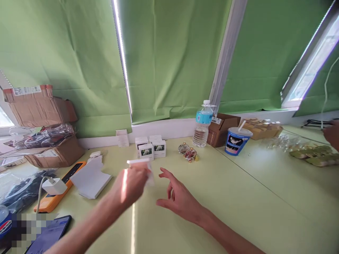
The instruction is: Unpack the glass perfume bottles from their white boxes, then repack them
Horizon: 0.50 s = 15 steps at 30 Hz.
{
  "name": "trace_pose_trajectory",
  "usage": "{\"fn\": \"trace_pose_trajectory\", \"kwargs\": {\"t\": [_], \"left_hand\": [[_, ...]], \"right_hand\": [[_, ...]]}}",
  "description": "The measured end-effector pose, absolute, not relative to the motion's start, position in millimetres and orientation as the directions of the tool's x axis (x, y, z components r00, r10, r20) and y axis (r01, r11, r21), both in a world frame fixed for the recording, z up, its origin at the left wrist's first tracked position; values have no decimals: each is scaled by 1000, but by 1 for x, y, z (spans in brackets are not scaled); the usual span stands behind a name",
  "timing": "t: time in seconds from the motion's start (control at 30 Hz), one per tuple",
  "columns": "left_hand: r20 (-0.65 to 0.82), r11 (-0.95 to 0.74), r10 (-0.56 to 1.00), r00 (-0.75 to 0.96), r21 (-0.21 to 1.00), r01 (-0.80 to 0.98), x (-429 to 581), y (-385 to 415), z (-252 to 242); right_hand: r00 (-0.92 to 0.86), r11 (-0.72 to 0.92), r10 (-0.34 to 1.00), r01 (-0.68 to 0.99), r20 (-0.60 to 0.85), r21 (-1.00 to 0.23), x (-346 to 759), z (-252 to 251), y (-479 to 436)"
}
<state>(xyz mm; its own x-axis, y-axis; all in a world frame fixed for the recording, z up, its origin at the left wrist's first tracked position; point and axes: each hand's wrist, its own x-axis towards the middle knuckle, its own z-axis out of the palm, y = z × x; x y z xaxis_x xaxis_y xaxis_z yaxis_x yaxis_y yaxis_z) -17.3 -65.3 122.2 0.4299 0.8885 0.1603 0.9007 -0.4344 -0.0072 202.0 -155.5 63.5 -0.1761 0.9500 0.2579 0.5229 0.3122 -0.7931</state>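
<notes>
My left hand (134, 183) is closed on a thin white item (139, 161), blurred by motion, that shows above and beside the fingers. To its right, my right hand (177, 197) hovers over the table with fingers apart and nothing between them. Just beyond the hands stand several small white boxes with a flower picture (146, 151). Two wrapped bundles, one silvery (183, 148) and one red (190, 154), lie right of the boxes beside a small gold cap (196, 157).
A water bottle (200, 134), a blue cup with a straw (237, 141) and cardboard boxes (221, 128) stand at the back right. White paper (91, 178), an orange power strip (51, 201) and a phone (53, 234) lie left. Another person's hand (332, 134) shows at the right edge.
</notes>
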Motion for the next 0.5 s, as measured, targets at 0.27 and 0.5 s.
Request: {"fn": "trace_pose_trajectory", "kwargs": {"t": [0.27, 0.5], "left_hand": [[419, -581, 784, 457, 240, 778, 3, -149, 123], [417, 4, 905, 79, -193, 981, -129, -53, 120]], "right_hand": [[-122, 267, 964, 398, 237, -878, 207, 54, -148], [-151, 160, 983, 468, 100, -869, 244, 50, -134]]}}
